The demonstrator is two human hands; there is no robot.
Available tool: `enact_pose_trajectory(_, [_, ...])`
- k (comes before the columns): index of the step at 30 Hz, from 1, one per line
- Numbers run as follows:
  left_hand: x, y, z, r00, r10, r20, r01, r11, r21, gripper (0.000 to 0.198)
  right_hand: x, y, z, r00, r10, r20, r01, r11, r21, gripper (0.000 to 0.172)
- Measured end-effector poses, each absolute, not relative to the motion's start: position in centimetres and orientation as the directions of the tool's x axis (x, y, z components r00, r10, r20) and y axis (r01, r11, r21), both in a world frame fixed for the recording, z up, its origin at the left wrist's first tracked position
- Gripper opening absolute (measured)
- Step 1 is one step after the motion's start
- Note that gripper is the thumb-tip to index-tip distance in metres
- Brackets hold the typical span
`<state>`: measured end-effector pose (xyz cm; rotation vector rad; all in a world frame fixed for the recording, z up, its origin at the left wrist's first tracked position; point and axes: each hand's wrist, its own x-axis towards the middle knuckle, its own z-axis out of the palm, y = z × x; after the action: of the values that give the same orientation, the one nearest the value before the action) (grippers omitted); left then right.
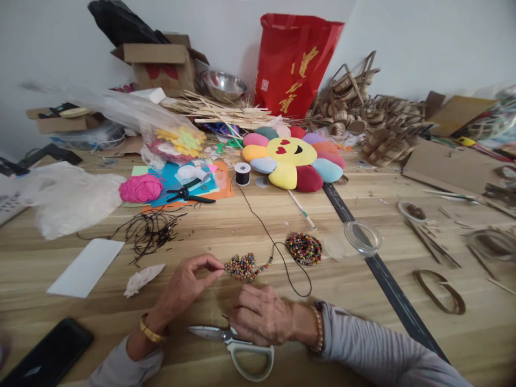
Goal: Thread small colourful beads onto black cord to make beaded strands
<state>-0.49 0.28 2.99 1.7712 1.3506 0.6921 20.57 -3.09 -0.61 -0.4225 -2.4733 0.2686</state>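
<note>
My left hand [187, 285] pinches thumb and forefinger together at the left edge of a loose pile of multicoloured beads [241, 265]; whatever small thing sits between the fingertips is too small to make out. My right hand [264, 314] is closed, its fingers curled inward, just below a short row of beads [262, 270] threaded on black cord [296, 282]. A dark cord tip pokes out left of this hand. Beneath the right hand lie scissors [252, 363] with pale handles, partly covered. To the right rests a coiled strand of strung beads [304, 249].
The cord leads back to a black spool [242, 174]. Around stand a flower cushion [293, 156], pink yarn [141, 188], black cord scraps [151, 231], pliers [189, 194], a white card [86, 267], a phone [50, 355] and a clear round lid [363, 238].
</note>
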Motion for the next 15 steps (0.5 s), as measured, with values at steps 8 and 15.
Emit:
enact_pose_trajectory(8, [-1.0,0.4,2.0,0.480,0.872,-0.100,0.299,-0.055,0.953,0.014,20.6,-2.5,-0.5,-0.658,0.415,0.628,0.231,0.905,-0.356,0.007])
enact_pose_trajectory(15, [-1.3,0.7,1.5,0.469,0.867,-0.167,0.285,0.030,0.958,0.014,21.0,-1.1,0.3,-0.355,0.771,0.530,0.305,0.631,-0.713,0.009])
